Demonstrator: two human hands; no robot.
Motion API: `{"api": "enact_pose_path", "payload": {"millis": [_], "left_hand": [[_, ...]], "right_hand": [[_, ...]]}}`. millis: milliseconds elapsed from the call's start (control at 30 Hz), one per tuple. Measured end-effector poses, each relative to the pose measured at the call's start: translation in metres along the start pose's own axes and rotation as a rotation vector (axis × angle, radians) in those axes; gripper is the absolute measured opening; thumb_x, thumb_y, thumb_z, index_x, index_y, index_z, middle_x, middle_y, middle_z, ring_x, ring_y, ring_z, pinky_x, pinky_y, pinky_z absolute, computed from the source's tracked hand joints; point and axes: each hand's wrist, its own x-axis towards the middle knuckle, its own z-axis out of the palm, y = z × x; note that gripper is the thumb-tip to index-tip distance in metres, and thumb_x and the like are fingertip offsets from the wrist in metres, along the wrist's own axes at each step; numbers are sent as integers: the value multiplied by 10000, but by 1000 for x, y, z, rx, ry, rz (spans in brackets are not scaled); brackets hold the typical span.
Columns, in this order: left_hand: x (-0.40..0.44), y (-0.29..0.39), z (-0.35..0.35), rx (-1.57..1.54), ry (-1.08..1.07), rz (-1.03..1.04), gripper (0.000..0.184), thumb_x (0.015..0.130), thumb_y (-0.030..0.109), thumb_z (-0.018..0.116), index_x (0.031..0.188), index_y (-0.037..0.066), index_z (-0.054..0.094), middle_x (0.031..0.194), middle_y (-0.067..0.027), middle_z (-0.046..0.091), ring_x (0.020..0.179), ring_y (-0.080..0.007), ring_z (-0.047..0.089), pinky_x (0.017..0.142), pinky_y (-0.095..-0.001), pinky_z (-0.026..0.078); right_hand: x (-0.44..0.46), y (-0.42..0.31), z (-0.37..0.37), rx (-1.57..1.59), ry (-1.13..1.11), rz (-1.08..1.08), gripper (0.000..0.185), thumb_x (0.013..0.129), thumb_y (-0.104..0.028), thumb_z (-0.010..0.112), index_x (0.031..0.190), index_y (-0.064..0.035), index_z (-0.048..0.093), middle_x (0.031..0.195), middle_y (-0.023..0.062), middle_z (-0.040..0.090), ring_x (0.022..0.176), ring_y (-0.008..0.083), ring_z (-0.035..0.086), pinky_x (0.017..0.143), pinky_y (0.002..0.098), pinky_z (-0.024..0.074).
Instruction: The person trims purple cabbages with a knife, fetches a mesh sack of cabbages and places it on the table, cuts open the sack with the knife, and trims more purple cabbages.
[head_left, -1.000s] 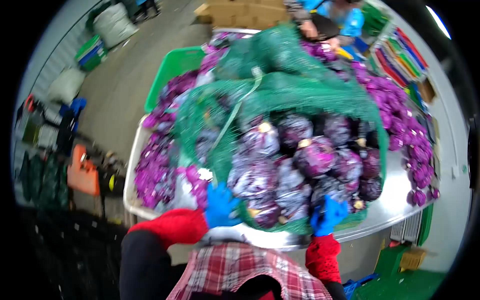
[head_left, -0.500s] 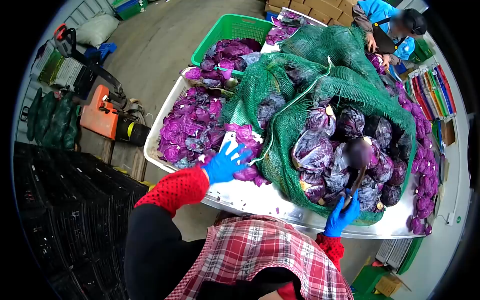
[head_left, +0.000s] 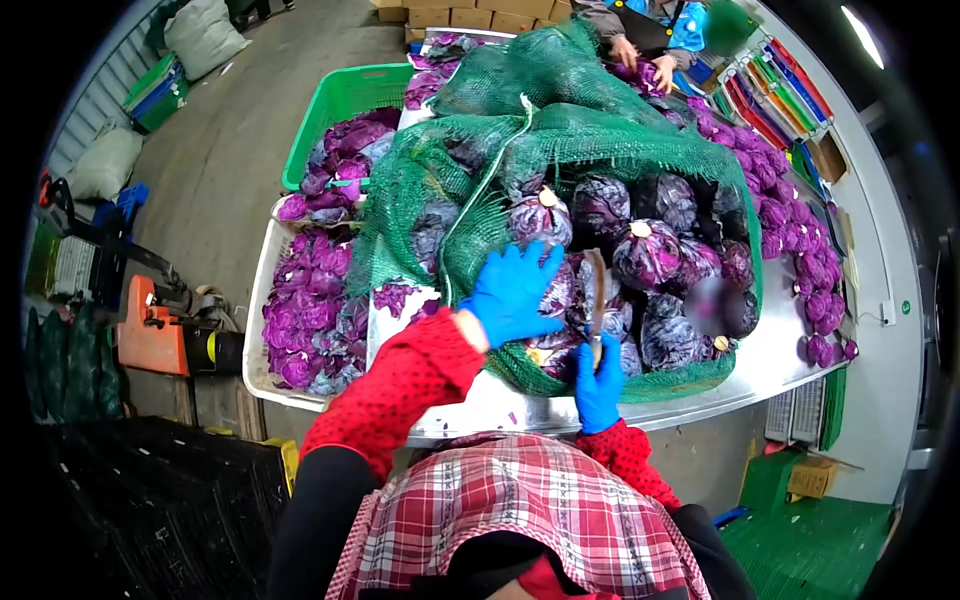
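Several red cabbages [head_left: 645,253] lie in the mouth of a green mesh sack [head_left: 560,140] on a metal table [head_left: 480,405]. My left hand [head_left: 515,293], in a blue glove, is open with fingers spread, reaching over the cabbages at the sack's left side; its fingertips are at a cabbage, though I cannot tell how firmly they touch. My right hand [head_left: 600,385], also gloved in blue, is closed around the handle of a knife [head_left: 598,295]. The blade points up and away, in front of the cabbages.
A white crate [head_left: 262,330] and a green crate [head_left: 330,115] hold purple leaves on the left. Trimmed cabbages [head_left: 790,215] line the table's right side. Across the table, a co-worker's hands [head_left: 640,65] hold a cabbage. An orange pallet jack [head_left: 150,335] stands at far left.
My left hand has moved right, from the loose leaves at the table's left edge to the cabbages in the sack. My right hand still holds the knife, now more upright. The view has shifted.
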Motion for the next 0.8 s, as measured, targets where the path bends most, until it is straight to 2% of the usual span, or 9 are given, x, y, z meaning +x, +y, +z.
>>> {"api": "enact_pose_path", "payload": {"millis": [133,300,400,467,533,600,667,700,800], "left_hand": [[20,-7,9,-228,-98,-75,971,568,532,816,1327,27,484,1162,-196,601,985,-354,608,835,-464,495],[-18,-4,13,-564,304,-121,935,577,375,851,1349,19,463,1238,-172,574,1112,-334,574,993,-433,438],[-70,-15,19,-744,568,-370,818,674,281,768,1374,17,439,1362,-155,484,1255,-287,472,1094,-415,345],[-89,-5,0,-1514,850,-630,719,784,264,653,1418,30,406,1423,-158,434,1316,-293,410,1116,-420,312],[-112,-12,-7,-1664,889,-689,669,860,278,562,1457,50,366,1479,-142,377,1343,-292,379,1121,-432,300],[-134,-25,-2,-1475,685,-738,646,896,304,558,1458,52,363,1493,-131,356,1354,-285,358,1124,-430,287],[-153,-55,28,-1559,591,-908,631,911,316,558,1446,37,372,1480,-130,362,1351,-266,356,1116,-413,297],[-147,-52,28,-1394,649,-964,578,920,318,569,1401,36,418,1410,-120,430,1282,-239,421,1078,-401,335],[-159,-86,28,-1449,609,-870,283,919,271,572,1120,72,577,1096,-33,579,1019,-166,535,940,-349,416]], "right_hand": [[-3,17,6,-11,89,-7,317,893,-262,670,1103,-71,527,792,176,628,711,322,642,620,415,490],[1,22,5,222,42,232,360,871,-314,681,1092,-91,506,813,207,643,741,409,651,610,458,495],[-3,-1,-3,269,22,48,359,880,-322,669,1123,-101,524,810,181,649,750,380,666,622,449,504],[-4,-10,0,375,-80,-106,371,883,-312,669,1164,-109,536,792,169,650,739,364,669,616,433,509],[2,-37,-2,427,-504,-96,461,885,-307,662,1273,-110,510,979,189,648,831,364,664,688,431,518],[5,-61,25,465,-417,-284,540,881,-290,657,1351,-108,463,1074,211,626,890,377,647,738,437,513],[9,-74,58,385,-515,-135,566,907,-295,626,1411,-125,432,1020,184,642,916,312,652,781,388,510],[7,-69,85,489,-413,-171,584,888,-269,640,1404,-106,422,1152,253,593,1010,388,619,839,425,505],[-3,-64,123,462,-435,-42,566,894,-278,634,1391,-88,441,1188,253,581,1081,370,601,894,423,487]]}}
